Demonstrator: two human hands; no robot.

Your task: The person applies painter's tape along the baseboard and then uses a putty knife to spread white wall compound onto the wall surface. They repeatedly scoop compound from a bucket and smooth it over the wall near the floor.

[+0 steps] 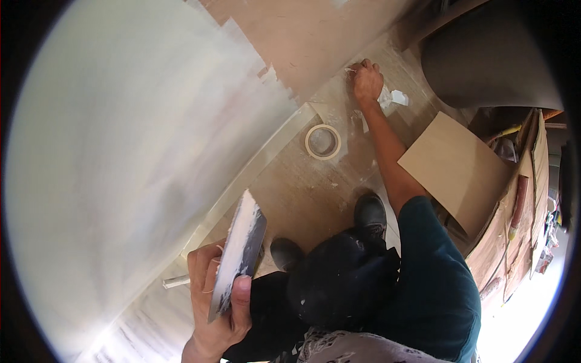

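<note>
My left hand point(212, 314) grips a putty knife point(249, 245), raised near the wall. White filler is smeared thickly along its wide metal blade; the handle is hidden behind it. My right arm stretches far out to the floor by the base of the wall. There my right hand point(367, 81) is closed with its fingers curled under, and what they hold I cannot make out. White scraps point(398, 97) lie beside it. A roll of masking tape point(309, 145) rests flat on the floor between my hands, close to a pale strip of tape point(272, 145) along the wall's foot.
The wall point(133, 139) is coated white, with a bare brownish part point(290, 36) beyond. To the right stand a dark bin point(490, 60), a brown board point(457, 169) and a cardboard box point(499, 242) with tools. My dark shoes point(370, 212) are on the dusty floor.
</note>
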